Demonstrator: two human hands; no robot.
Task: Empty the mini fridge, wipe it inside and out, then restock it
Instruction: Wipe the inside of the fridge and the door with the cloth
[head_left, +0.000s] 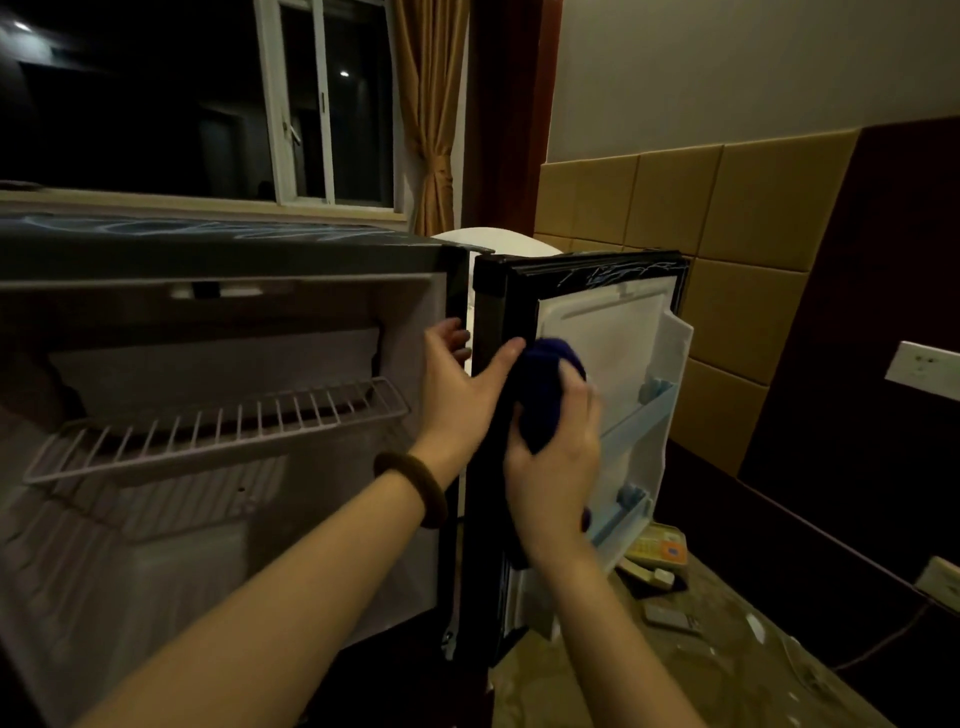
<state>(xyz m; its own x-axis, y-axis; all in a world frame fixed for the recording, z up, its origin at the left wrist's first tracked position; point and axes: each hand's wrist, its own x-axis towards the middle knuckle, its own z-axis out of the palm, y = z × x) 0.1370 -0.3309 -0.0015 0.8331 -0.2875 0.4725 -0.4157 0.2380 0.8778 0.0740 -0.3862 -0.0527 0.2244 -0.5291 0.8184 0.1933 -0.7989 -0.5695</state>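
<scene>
No text, brand or number can be read anywhere; white scribbled marks run along the top edge of the fridge door (613, 273), right of centre — they form no legible letters; the yellowish box (660, 548) at lower right carries print too blurred to make out.

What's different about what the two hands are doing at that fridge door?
The left hand is bare and holds the hinge-side edge of the open fridge door, fingers wrapped behind it; the right hand presses a dark blue cloth against the door's inner side. The left wrist wears a brown bracelet; the right wrist is bare. The left hand sits slightly higher than the right. Both touch the same door.
</scene>
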